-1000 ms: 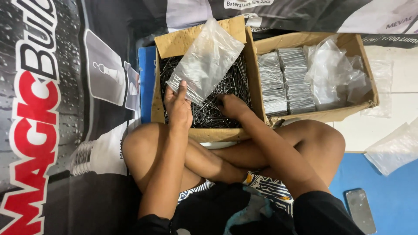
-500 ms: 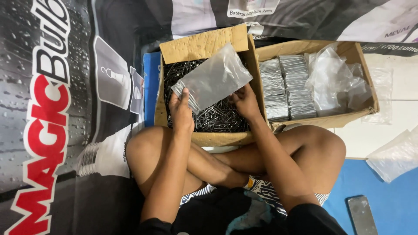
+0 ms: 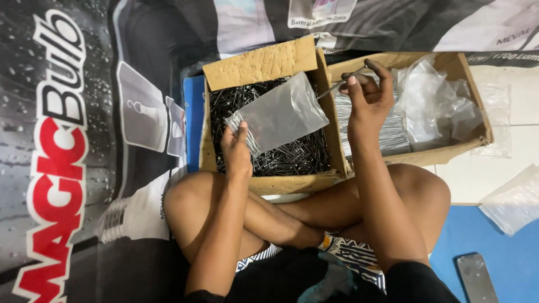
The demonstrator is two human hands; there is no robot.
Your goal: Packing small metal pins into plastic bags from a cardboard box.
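A clear bag (image 3: 281, 115) is gripped by the left hand (image 3: 236, 151) at centre frame (over the box of nails (image 3: 269, 160)); a few nails (image 3: 341, 83) are pinched by the right hand (image 3: 368, 98).

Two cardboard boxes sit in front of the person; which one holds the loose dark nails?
The left cardboard box, under the left hand and its clear plastic bag. The right cardboard box holds packed silvery bundles and crumpled plastic instead.

A clear plastic bag (image 3: 281, 115) hung over the left cardboard box (image 3: 259, 63) of loose nails; the right cardboard box (image 3: 443, 150) held filled packets (image 3: 393, 137) and crumpled bags (image 3: 432, 92). A printed banner (image 3: 62, 140) — black, red, white — lay underneath; a dark-screened phone (image 3: 477, 279) rested at lower right.
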